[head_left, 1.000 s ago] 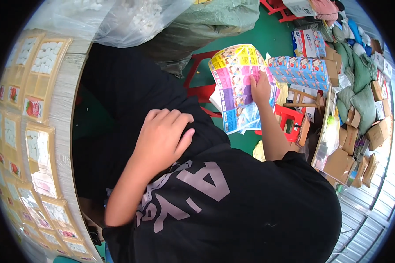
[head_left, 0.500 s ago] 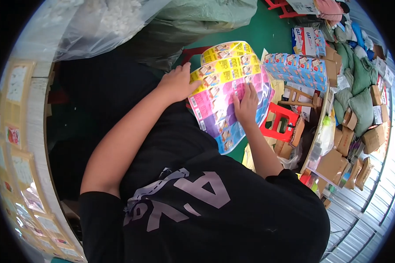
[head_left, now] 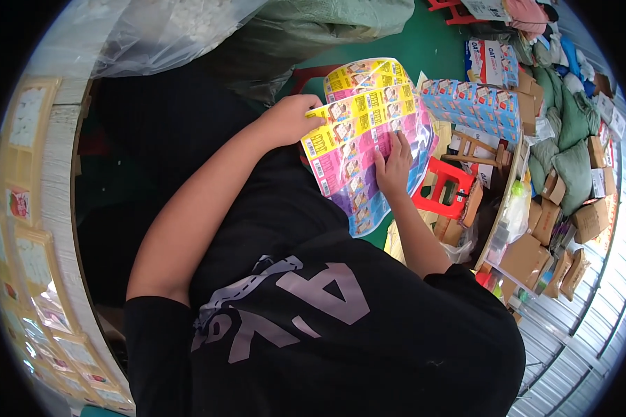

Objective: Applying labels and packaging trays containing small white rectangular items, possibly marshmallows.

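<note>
A multicoloured sheet of small packets (head_left: 351,121), with yellow, pink, purple and blue rows, is held up in front of my black shirt. My left hand (head_left: 290,118) grips its left edge. My right hand (head_left: 394,165) presses on the middle of the sheet with the fingers spread over the pink rows. The lower end of the sheet hangs down past my right wrist.
A red plastic stool (head_left: 444,187) stands on the green floor just right of the sheet. Behind it lies a pack of blue boxes (head_left: 474,104). Cardboard boxes (head_left: 528,257) crowd the right. A clear plastic bag (head_left: 167,31) and stacked printed cards (head_left: 42,208) are at the left.
My left hand rose from my lap to the sheet's left edge and took hold of it. The sheet shifted a little left, and my right hand moved onto its middle.
</note>
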{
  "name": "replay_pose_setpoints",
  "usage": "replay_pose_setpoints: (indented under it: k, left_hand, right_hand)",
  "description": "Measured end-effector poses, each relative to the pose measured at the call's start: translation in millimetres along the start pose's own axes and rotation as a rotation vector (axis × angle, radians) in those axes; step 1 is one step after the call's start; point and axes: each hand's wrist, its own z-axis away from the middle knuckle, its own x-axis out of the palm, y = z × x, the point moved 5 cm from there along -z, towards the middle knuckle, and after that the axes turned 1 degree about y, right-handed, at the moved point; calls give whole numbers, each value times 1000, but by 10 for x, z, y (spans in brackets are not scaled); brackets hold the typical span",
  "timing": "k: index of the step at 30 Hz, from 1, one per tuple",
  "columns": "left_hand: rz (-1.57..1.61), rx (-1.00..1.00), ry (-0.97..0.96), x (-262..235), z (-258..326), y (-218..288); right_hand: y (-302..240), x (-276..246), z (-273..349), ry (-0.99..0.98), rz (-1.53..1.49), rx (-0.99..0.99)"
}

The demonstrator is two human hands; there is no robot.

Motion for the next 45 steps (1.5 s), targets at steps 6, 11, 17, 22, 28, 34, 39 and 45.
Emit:
replay_pose_setpoints:
  k: [6, 11, 17, 22, 28, 34, 39, 45]
  left_hand:
    - [-76, 54, 76, -12, 102, 12]
    - [-375, -171, -27, -18, 104, -106]
    - [-466, -211, -64, -23, 114, -79]
    - [-522, -201, -96, -8, 84, -117]
    - [-389, -196, -69, 70, 20, -211]
    - [2, -105, -135, 145, -238, -212]
    - [154, -220, -93, 144, -302, -78]
    - [170, -154, -27, 181, -348, 40]
  right_hand:
    - [94, -20, -67, 70, 12, 46]
    - [-49, -42, -140, 7, 11, 81]
    - [-219, 128, -249, -75, -33, 121]
    - [-211, 141, -234, -121, -31, 172]
    - [-266, 201, -209, -131, -5, 119]
    - [-477, 248, -217, -100, -51, 26]
    - [-551, 192, -236, -74, -39, 6]
    - [-538, 138, -252, -80, -46, 22]
